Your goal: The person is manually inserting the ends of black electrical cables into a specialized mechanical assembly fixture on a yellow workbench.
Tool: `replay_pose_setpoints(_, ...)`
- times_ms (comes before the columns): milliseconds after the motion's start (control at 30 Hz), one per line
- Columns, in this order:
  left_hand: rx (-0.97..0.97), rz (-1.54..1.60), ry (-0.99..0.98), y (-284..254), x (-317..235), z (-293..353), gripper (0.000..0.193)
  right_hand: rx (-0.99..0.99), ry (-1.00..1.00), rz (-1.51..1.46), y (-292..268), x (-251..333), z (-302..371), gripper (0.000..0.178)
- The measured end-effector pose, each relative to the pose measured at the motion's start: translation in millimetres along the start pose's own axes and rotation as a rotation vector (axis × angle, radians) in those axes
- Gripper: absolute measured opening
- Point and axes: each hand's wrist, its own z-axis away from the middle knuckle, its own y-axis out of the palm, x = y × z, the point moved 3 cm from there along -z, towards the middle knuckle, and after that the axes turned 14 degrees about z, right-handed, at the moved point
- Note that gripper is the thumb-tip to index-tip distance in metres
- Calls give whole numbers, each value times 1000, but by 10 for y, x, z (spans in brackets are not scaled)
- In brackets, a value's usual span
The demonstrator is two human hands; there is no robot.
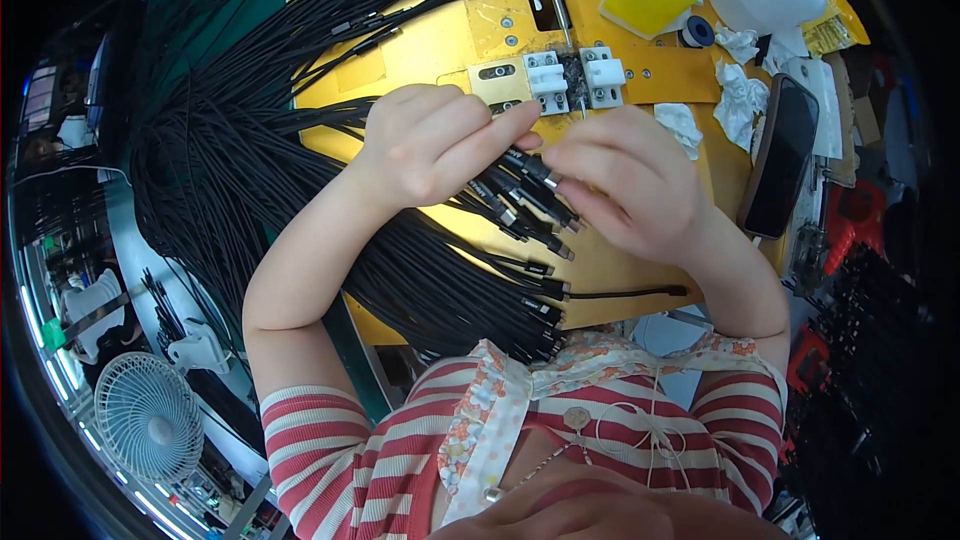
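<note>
Now we curl our left hand (430, 145) around a fan of black cables (525, 195) at frame centre; our right hand (625, 180) pinches one plug, fingertips hiding it.

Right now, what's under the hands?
Under the left hand and right hand: a fan of black cable ends on the yellow work plate. The hands cover where the cable ends are gripped.
</note>
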Motion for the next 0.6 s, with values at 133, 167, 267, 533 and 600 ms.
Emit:
replay_pose_setpoints(133,157,12,-133,76,12,-9,42,60,-131,-23,-55,-132,11,21)
replay_pose_setpoints(167,117,44,-144,107,10,-52,43,68,-31,-14,-70,-217,15,19)
replay_pose_setpoints(267,140,76,-238,132,6,-6,49,120,162,-46,-53,-414,-8,10)
replay_pose_setpoints(533,257,69,-435,255,56,5,65,155,219,61,54,-670,18,8)
replay_pose_setpoints(600,275,77,-464,273,64,15,64,162,210,79,56,-666,15,8)
